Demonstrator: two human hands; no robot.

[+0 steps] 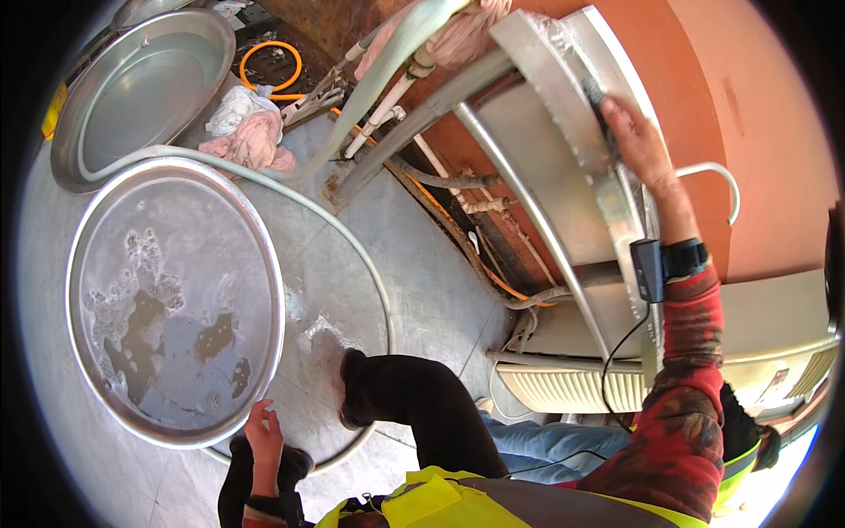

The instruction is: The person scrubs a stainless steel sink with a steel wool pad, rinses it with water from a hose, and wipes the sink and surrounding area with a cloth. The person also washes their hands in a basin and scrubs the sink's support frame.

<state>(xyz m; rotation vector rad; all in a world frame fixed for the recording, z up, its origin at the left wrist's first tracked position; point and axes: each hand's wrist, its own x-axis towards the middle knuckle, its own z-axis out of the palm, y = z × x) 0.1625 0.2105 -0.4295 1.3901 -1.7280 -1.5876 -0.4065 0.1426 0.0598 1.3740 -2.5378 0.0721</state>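
My right hand (632, 142) is pressed on a long stainless-steel counter or trough (574, 125), shut on a dark grey scourer (595, 90). The scourer is blurred and partly hidden by the fingers. White suds show on the metal beyond it. My left hand (264, 426) hangs with nothing in it, fingers loosely bent and apart. Just beside it is the near rim of a large round metal basin (276, 330), which holds cloudy water with patches of foam.
Another metal basin (228, 66) holds clear water, and a pale hose (350, 234) runs from it over the floor. White and pink cloths (247, 135) lie nearby. Pipes (485, 204) run below the counter. Another person's jeans-clad leg (548, 445) is close on the right.
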